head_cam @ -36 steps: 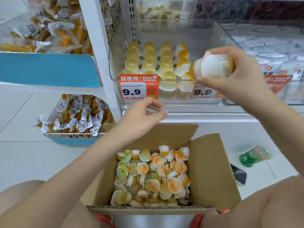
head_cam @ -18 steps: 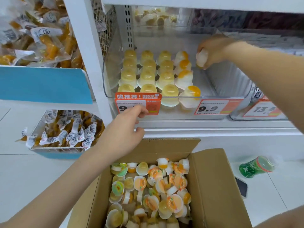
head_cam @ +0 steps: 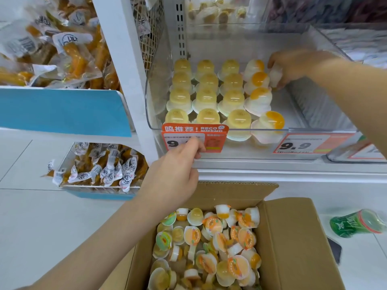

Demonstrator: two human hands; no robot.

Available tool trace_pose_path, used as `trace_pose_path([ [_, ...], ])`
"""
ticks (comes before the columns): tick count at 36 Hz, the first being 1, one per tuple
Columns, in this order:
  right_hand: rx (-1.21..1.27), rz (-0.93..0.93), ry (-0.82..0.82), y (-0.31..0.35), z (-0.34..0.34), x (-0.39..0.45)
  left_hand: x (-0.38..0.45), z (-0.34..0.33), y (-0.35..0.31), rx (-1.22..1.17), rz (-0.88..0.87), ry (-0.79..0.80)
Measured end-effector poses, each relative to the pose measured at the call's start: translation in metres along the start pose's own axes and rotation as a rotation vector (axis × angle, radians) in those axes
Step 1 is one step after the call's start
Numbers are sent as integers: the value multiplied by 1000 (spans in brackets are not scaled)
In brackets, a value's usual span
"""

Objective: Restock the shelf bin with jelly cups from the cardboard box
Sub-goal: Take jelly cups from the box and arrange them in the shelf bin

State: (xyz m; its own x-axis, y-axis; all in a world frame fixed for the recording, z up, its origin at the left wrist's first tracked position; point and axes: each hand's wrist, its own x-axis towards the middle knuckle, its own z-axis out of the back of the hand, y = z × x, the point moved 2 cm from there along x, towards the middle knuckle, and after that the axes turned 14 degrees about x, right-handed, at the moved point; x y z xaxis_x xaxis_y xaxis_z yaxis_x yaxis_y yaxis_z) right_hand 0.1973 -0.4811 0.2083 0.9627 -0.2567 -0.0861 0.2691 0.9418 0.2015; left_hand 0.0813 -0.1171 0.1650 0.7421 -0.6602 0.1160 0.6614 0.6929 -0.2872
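Head view: nearest, the open cardboard box (head_cam: pixel 293 248) holds loose jelly cups (head_cam: pixel 209 248). Above the box, the left hand (head_cam: pixel 171 176), loosely curled and empty, touches the orange price tag (head_cam: pixel 194 138). Farther, in the clear shelf bin (head_cam: pixel 314 105) behind that tag, the right hand (head_cam: pixel 297 65) grips a jelly cup (head_cam: pixel 276 75) beside the rows.

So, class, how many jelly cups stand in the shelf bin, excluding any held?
16 jelly cups: four front-to-back columns of four at the left of the shelf bin. The right hand grips an extra cup beside the rightmost column. None seem hidden.
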Motion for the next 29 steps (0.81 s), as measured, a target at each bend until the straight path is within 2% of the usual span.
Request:
trace_pose_path([
  [2, 69, -60, 15, 0, 2, -1, -1, 0, 0, 13, -4, 3],
  [6, 55, -87, -1, 1, 5, -7, -3, 0, 1, 30, -14, 6],
  [11, 38, -83, -125, 11, 14, -43, -4, 0, -1, 31, -25, -3],
  [14, 92, -4, -256, 15, 22, -73, -4, 0, -4, 20, -19, -1],
  [18, 194, 211, -498, 31, 24, -148, -10, -7, -8, 18, -33, -1],
  [22, 237, 400, -596, 58, -10, -235, -19, -32, -9, -32, -25, 27],
  [24, 245, 492, -555, 65, -44, -264, -25, -58, -4, -117, 28, 109],
  [26, 214, 579, -432, 67, -90, -283, -35, -89, 5, -193, 101, 230],
  [28, 164, 584, -212, 64, -141, -294, -49, -121, 19, -170, 134, 372],
  [29, 148, 537, -41, 61, -167, -297, -57, -136, 28, -126, 131, 447],
])
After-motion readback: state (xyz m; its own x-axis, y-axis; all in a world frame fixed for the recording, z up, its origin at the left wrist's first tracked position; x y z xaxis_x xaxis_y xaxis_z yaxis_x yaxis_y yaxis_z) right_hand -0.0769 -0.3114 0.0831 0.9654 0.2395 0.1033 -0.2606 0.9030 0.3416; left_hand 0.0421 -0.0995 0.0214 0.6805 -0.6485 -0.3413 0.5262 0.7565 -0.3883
